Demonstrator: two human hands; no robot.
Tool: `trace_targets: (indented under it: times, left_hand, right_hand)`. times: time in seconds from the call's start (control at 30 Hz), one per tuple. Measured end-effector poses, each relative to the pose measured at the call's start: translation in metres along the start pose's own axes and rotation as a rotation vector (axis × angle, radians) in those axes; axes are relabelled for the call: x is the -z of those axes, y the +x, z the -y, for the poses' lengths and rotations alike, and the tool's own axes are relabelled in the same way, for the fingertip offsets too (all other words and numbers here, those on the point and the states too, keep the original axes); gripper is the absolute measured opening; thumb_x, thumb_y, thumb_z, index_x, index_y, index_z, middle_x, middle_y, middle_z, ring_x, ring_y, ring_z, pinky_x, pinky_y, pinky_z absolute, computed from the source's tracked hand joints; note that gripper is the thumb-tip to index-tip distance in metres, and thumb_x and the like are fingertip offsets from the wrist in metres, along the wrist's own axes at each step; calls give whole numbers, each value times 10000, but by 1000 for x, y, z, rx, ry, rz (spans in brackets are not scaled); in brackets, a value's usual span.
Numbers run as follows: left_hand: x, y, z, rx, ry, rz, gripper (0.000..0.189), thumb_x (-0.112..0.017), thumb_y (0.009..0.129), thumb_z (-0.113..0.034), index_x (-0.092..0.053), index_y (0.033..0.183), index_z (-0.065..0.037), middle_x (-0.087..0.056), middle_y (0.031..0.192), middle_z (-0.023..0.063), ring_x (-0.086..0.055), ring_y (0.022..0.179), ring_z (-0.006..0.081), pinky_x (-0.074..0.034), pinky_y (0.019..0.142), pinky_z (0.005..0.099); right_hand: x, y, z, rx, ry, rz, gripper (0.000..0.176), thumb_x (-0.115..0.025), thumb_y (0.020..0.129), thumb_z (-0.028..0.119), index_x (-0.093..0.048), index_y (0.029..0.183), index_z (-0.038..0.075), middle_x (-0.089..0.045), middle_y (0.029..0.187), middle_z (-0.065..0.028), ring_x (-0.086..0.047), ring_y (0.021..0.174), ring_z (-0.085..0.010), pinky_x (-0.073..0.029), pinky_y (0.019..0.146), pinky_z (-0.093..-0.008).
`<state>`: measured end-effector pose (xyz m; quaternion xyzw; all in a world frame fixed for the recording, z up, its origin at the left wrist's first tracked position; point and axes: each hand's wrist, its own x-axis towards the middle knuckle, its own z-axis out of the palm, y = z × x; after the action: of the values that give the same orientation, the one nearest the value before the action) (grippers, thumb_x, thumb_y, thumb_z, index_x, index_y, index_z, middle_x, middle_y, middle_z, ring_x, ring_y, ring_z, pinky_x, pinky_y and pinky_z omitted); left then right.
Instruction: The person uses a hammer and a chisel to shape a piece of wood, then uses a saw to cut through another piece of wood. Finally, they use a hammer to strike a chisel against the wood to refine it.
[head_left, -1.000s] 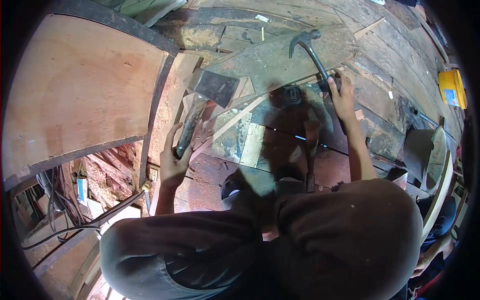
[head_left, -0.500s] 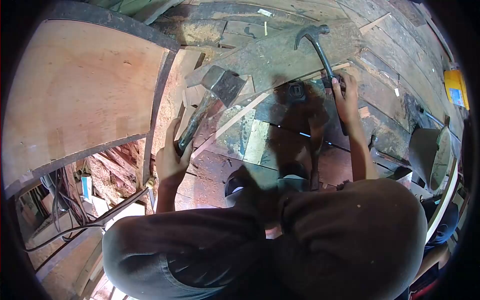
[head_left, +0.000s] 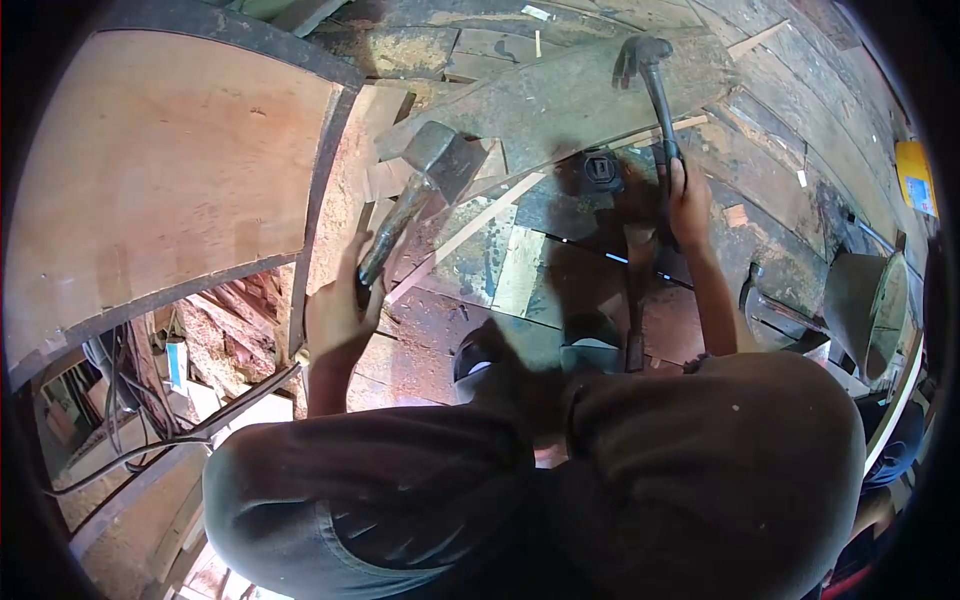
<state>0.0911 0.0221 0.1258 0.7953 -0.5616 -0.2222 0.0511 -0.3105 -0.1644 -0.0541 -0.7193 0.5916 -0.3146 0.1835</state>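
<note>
My left hand (head_left: pixel 338 312) is wrapped round the handle of a heavy block-headed mallet (head_left: pixel 400 222), whose grey head points up and away from me. My right hand (head_left: pixel 691 208) grips the dark handle of a claw hammer (head_left: pixel 655 88), its head raised at the upper right over a wide grey board (head_left: pixel 560 90). Beneath the two tools lie worn floor planks. A round black object (head_left: pixel 601 171) sits between the hands, nearer the right one. Neither tool touches the other.
A framed plywood panel (head_left: pixel 180 170) stands at the left, above cables (head_left: pixel 130 430) and wood scraps. Another hammer (head_left: pixel 752 285) and a grey bucket-like container (head_left: pixel 862 312) lie at the right, with a yellow object (head_left: pixel 914 178) beyond. Part of another person (head_left: pixel 893 450) shows at lower right.
My right hand and the claw hammer have turned, so the handle now stands more upright and the claw points differently. The mallet has shifted slightly in my left hand.
</note>
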Motion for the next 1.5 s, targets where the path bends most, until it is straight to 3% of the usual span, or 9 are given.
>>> trace_targets:
  times: [0.27, 0.47, 0.57, 0.63, 0.73, 1.0, 1.2, 1.33, 1.5]
  left_hand:
    - [-44, -8, 32, -4, -204, -16, 535, -634, 883, -147, -433, 1380, -151, -648, 845, 267, -651, 784, 425, -507, 633, 474]
    - [-65, -10, 37, 29, -250, -62, 527, -644, 878, -127, -448, 1367, -118, -642, 823, 267, -650, 741, 431, -513, 616, 460]
    - [-91, -14, 45, -135, -435, -150, 486, -640, 879, -94, -470, 1334, -88, -643, 708, 174, -644, 570, 320, -486, 507, 380]
    - [-88, -18, 39, 322, -937, 185, 442, -625, 879, -54, -492, 1300, -71, -544, 611, 20, -530, 459, 128, -401, 421, 272]
    - [-74, -24, 42, 379, -1022, 159, 431, -615, 876, -34, -502, 1291, -70, -432, 605, -70, -419, 473, 23, -326, 399, 211]
    - [-78, -56, 101, 4, -459, -99, 475, -653, 800, -14, -568, 1265, -61, -637, 760, 56, -598, 606, 127, -490, 589, 255]
    - [-87, -80, 102, 77, -320, 189, 517, -696, 751, -78, -589, 1256, -114, -684, 856, 171, -696, 749, 253, -521, 674, 325]
    - [-102, -90, 100, 100, -338, 293, 559, -711, 747, -134, -563, 1284, -99, -681, 860, 205, -698, 765, 310, -529, 682, 361]
    - [-112, -90, 101, 151, -254, 373, 623, -742, 759, -169, -505, 1333, -117, -685, 954, 228, -690, 871, 358, -540, 740, 407]
  right_hand:
    - [3, 1, 18, -216, 114, 51, 346, -402, 1022, 278, -547, 1249, 62, -666, 911, -197, -657, 854, -362, -487, 772, -433]
    - [6, 4, 12, -302, 142, 138, 339, -413, 1021, 306, -592, 1037, 19, -641, 829, -204, -641, 772, -356, -467, 702, -437]
    - [6, 4, 3, -309, 176, 198, 390, -432, 1013, 350, -583, 947, -4, -619, 798, -218, -617, 748, -361, -454, 702, -441]
    - [3, 4, -2, -219, 133, 175, 425, -449, 1004, 385, -589, 944, -11, -607, 780, -216, -604, 739, -346, -454, 712, -433]
    - [3, 4, -5, -194, 116, 190, 437, -459, 998, 403, -594, 960, -11, -609, 777, -213, -603, 740, -357, -452, 715, -437]
    - [5, 3, 7, -185, 187, 166, 380, -504, 987, 348, -597, 1029, -18, -609, 844, -213, -583, 781, -355, -457, 752, -425]
    - [15, 11, 48, 110, -150, -178, 369, -698, 839, 155, -557, 1150, 14, -588, 1010, -160, -548, 954, -335, -443, 836, -415]
    - [-6, 16, 121, 544, 253, 93, 337, -732, 772, 100, -594, 1078, 82, -587, 1015, -120, -566, 936, -308, -452, 835, -402]
    - [-46, 27, 178, 663, 209, 342, 317, -744, 770, 179, -639, 1066, 138, -573, 1053, -47, -546, 993, -280, -449, 856, -401]
